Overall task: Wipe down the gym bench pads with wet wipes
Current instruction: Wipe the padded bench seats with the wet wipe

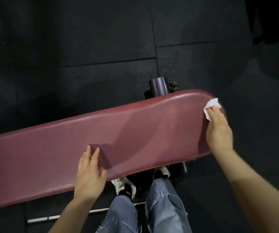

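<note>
A long dark-red padded bench [135, 132] runs across the view from lower left to upper right. My right hand [218, 130] lies at its rounded right end, fingers flat, pressing a white wipe [211, 105] onto the pad; most of the wipe is hidden under the fingers. My left hand [89, 172] rests on the pad near its front edge, left of the middle, with fingers straight and slightly spread, holding nothing.
A dark cylindrical post [157, 86] of the bench frame stands behind the pad, and a short bar end [184, 167] sticks out under its front right. My legs in torn jeans [152, 207] and sneakers stand against the bench. Black rubber floor tiles [101, 39] surround it.
</note>
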A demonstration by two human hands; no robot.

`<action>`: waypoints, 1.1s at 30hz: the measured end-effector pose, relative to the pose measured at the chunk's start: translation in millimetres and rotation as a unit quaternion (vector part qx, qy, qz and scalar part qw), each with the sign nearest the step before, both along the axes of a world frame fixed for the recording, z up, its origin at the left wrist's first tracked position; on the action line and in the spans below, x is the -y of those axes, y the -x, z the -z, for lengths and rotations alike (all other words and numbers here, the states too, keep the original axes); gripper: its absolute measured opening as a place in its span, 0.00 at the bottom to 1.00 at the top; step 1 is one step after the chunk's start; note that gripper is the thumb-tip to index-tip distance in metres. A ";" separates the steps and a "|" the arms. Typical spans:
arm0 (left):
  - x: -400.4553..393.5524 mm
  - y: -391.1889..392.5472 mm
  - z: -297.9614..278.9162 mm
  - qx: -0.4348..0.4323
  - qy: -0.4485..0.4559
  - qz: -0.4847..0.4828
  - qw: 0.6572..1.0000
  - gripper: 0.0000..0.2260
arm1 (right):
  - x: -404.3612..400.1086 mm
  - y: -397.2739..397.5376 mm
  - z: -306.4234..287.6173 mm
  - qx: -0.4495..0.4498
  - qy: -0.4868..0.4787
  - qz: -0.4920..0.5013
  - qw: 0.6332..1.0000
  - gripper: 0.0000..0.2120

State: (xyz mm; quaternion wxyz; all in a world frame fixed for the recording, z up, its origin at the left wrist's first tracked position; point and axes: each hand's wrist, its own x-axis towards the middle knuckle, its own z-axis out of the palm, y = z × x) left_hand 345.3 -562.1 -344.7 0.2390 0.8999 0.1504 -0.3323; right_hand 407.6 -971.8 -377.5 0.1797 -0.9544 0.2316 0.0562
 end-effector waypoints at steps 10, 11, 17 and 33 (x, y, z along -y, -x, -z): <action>-19.7 2.5 0.5 0.050 0.036 -0.086 0.994 0.30 | -298.9 13.5 15.3 -0.059 -0.165 -0.527 0.832 0.17; -21.9 4.8 0.8 0.042 0.028 -0.086 0.995 0.30 | -286.9 11.5 17.1 -0.022 -0.147 -0.580 0.801 0.18; -20.1 16.0 -0.2 0.024 0.034 -0.036 0.998 0.32 | -59.3 -11.6 -12.9 -0.020 0.039 -0.175 0.984 0.15; -11.8 36.7 12.0 0.073 0.024 -0.078 0.994 0.29 | -239.1 48.8 21.7 0.031 -0.273 -0.585 0.763 0.17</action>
